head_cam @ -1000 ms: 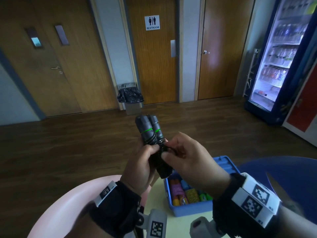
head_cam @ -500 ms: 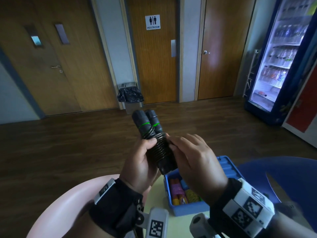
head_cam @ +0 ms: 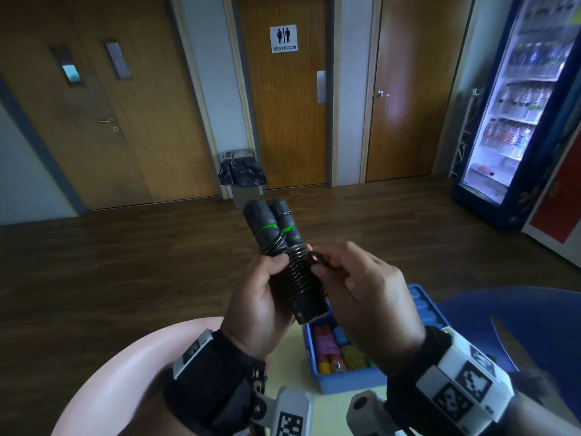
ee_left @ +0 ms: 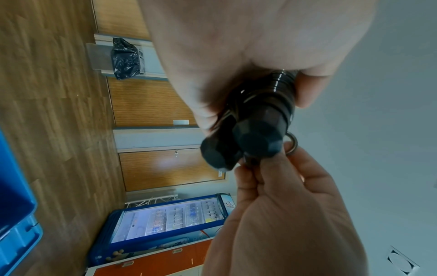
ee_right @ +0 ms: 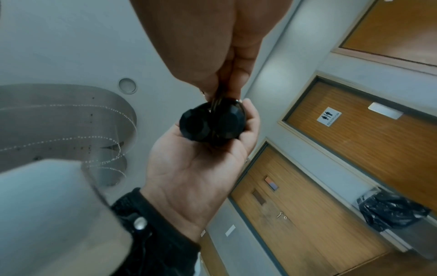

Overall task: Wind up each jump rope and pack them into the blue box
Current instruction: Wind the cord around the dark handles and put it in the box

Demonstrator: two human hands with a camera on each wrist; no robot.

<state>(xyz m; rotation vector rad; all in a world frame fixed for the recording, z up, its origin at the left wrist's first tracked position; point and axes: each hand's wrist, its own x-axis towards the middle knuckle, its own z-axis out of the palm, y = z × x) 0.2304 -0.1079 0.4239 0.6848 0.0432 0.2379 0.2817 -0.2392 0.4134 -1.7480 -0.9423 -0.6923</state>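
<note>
A black jump rope (head_cam: 284,256) with green rings on its two handles is held upright in front of me, its cord coiled round both handles. My left hand (head_cam: 264,287) grips the handles from the left, thumb on the coils. My right hand (head_cam: 352,278) pinches the last loop of cord (head_cam: 317,258) at the right side of the coil. The handle ends (ee_left: 241,145) (ee_right: 212,123) face both wrist cameras. Below the hands stands the open blue box (head_cam: 352,380), with several wound, coloured ropes (head_cam: 339,354) inside.
The box rests on a pale yellow table (head_cam: 289,354) between a pink chair (head_cam: 132,366) at left and a blue chair (head_cam: 534,325) at right. Beyond lie dark wooden floor, a bin with a black bag (head_cam: 242,176), doors, and a lit drinks fridge (head_cam: 509,121).
The right hand has gone from covering the coil to pinching a loop of cord at its right side. The rope has tilted slightly and the coils now show.
</note>
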